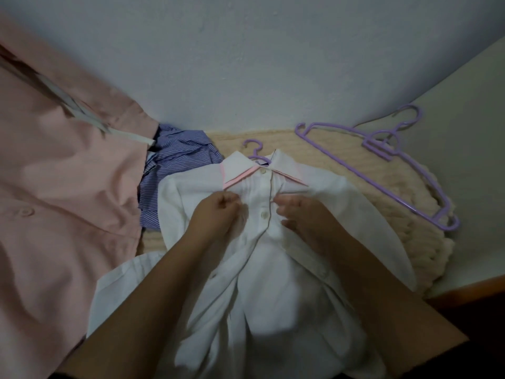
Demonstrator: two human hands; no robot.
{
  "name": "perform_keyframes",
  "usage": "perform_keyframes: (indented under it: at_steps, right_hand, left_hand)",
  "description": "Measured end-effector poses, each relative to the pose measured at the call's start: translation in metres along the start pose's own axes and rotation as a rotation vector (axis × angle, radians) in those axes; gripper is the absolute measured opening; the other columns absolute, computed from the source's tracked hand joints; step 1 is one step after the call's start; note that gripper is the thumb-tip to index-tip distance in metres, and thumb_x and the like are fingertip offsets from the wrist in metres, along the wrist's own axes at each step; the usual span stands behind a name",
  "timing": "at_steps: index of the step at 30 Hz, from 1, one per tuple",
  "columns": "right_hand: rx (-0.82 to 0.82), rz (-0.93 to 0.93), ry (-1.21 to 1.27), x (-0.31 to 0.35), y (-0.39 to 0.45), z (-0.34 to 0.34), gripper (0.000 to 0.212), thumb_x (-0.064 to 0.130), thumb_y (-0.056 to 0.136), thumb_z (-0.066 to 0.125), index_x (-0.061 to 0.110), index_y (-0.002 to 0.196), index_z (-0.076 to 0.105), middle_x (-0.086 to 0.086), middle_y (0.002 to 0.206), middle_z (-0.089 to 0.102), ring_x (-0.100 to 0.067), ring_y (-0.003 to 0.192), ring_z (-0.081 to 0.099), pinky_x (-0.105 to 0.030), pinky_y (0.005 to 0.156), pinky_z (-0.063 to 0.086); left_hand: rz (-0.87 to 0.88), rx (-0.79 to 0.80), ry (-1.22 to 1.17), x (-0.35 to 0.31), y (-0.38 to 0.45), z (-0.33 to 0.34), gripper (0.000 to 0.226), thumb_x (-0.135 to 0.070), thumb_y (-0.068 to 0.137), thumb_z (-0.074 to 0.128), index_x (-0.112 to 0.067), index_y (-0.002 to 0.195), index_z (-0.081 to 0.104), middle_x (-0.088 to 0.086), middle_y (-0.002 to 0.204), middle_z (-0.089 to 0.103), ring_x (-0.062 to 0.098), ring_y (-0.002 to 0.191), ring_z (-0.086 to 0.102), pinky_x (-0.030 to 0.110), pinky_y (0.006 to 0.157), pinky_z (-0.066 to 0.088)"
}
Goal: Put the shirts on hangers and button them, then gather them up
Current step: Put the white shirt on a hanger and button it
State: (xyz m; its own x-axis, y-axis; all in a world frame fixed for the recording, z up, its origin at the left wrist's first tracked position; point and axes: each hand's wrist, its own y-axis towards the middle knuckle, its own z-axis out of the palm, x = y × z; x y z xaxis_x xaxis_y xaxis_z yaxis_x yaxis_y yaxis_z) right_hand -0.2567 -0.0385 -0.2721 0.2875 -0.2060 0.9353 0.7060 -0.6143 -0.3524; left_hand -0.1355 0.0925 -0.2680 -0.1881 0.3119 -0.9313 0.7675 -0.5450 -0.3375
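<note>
- Pale wall (246,64) closes off the far side, and a knitted cream blanket (404,192) covers the surface where the shirts are spread, so the garment lies flat enough for fastening.
- Left hand (216,212) has its fingers curled, pinching one front edge of the white shirt (273,283) just beside the placket.
- Right hand (303,214) pinches the opposite edge in the same way; the two hands seem to be drawing the fronts together around a button (264,213), which sits between them.
- White shirt lies face up at the centre, its collar towards the wall. A purple hanger (255,151) is already inside it, only the hook poking out above the collar, so buttoning looks like the step in hand. Lower down the fronts look loose and bunched.
- Blue striped shirt (175,170) lies crumpled at the left, partly under the white one, apparently waiting its turn.
- Pink shirt (62,187) lies spread at the far left.
- Spare purple hangers (382,165) rest at the right, within reach.
</note>
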Motion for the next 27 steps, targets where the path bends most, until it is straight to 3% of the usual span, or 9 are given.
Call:
perform_keyframes:
  at_steps: [2, 4, 7, 11, 14, 22, 27]
  right_hand:
    - [-0.073, -0.077, -0.251, -0.008, -0.024, -0.004, 0.026, 0.003, 0.09, 0.054, 0.018, 0.105, 0.069, 0.001, 0.092, 0.068, -0.012, 0.074, 0.06, -0.02, 0.071, 0.048]
    - [-0.082, -0.123, -0.39, -0.017, -0.041, -0.004, 0.027, 0.003, 0.088, 0.055, 0.023, 0.098, 0.07, 0.007, 0.087, 0.066, -0.01, 0.068, 0.058, -0.015, 0.067, 0.046]
    - [-0.057, -0.117, -0.513, -0.03, -0.049, -0.001, 0.027, 0.001, 0.089, 0.054, 0.015, 0.105, 0.07, 0.01, 0.095, 0.062, 0.002, 0.083, 0.055, 0.003, 0.071, 0.037]
    - [-0.061, -0.062, -0.601, -0.035, -0.05, 0.003, 0.033, -0.002, 0.086, 0.054, 0.012, 0.112, 0.068, -0.001, 0.112, 0.066, -0.006, 0.098, 0.055, -0.013, 0.087, 0.037]
    - [-0.127, -0.031, -0.599, -0.037, -0.048, 0.003, 0.032, -0.003, 0.085, 0.055, 0.013, 0.108, 0.069, -0.002, 0.109, 0.067, -0.009, 0.096, 0.057, -0.015, 0.084, 0.038]
    - [-0.158, -0.021, -0.688, -0.035, -0.046, 0.01, 0.021, 0.004, 0.084, 0.057, 0.019, 0.092, 0.069, 0.004, 0.093, 0.064, -0.014, 0.091, 0.06, -0.023, 0.083, 0.046]
    - [-0.188, -0.017, -0.64, -0.031, -0.048, 0.025, 0.023, 0.0, 0.084, 0.053, 0.016, 0.089, 0.069, 0.006, 0.088, 0.062, -0.01, 0.083, 0.058, -0.018, 0.074, 0.041]
  left_hand:
    - [0.046, -0.027, 0.113, 0.003, -0.024, -0.006, 0.01, -0.008, 0.09, 0.06, -0.012, 0.096, 0.067, 0.004, 0.08, 0.068, 0.006, 0.058, 0.064, 0.015, 0.05, 0.048]
    - [0.086, -0.002, 0.296, 0.013, -0.041, -0.01, 0.014, -0.013, 0.088, 0.063, -0.016, 0.101, 0.067, -0.001, 0.081, 0.07, 0.009, 0.063, 0.065, 0.016, 0.051, 0.049]
    - [0.122, -0.067, 0.488, 0.032, -0.054, -0.005, 0.015, -0.017, 0.084, 0.061, -0.025, 0.094, 0.068, -0.006, 0.074, 0.07, 0.009, 0.063, 0.065, 0.018, 0.06, 0.05]
    - [0.163, -0.097, 0.549, 0.044, -0.057, 0.007, 0.02, -0.018, 0.08, 0.062, -0.025, 0.098, 0.068, -0.007, 0.073, 0.07, 0.006, 0.065, 0.064, 0.013, 0.063, 0.047]
    - [0.192, -0.121, 0.586, 0.046, -0.058, 0.012, 0.022, -0.018, 0.081, 0.059, -0.026, 0.1, 0.066, -0.006, 0.075, 0.069, 0.006, 0.066, 0.063, 0.011, 0.062, 0.045]
    - [0.191, 0.013, 0.623, 0.043, -0.06, 0.019, 0.04, -0.025, 0.082, 0.068, -0.028, 0.121, 0.058, -0.014, 0.078, 0.065, 0.005, 0.081, 0.065, 0.026, 0.082, 0.054]
    - [0.268, -0.037, 0.8, 0.039, -0.059, 0.026, 0.045, -0.026, 0.084, 0.06, -0.029, 0.129, 0.054, -0.003, 0.091, 0.072, 0.014, 0.087, 0.065, 0.029, 0.081, 0.052]
